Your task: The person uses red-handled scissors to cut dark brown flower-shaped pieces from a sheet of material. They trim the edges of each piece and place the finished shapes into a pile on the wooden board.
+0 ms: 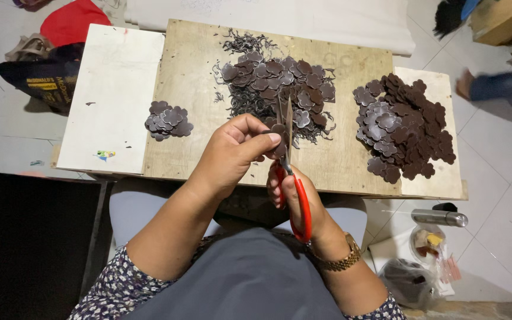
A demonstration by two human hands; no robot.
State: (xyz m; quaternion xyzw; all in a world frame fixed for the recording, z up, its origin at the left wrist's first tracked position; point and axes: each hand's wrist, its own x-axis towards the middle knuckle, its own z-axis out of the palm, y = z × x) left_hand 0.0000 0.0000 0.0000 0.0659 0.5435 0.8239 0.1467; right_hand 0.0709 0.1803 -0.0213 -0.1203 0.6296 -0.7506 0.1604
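Plywood board (197, 89) spans my lap, bearing three heaps of dark brown flower-shaped pieces: the largest heap (404, 127) at right, a scrap-littered heap (277, 80) at centre, a small heap (168, 120) at left. My left hand (232, 151) pinches one flower piece (278, 129) between the blades; my right hand (297, 198) grips the red-handled scissors (291, 178).

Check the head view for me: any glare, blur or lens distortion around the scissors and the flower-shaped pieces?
Head view: light is even and soft, with no glare on the plywood board; the red-handled scissors and left hand are sharp; the brown flower-shaped pieces show clear edges; wide-angle bending curves the board's edges; a person's foot at upper right is slightly smeared.
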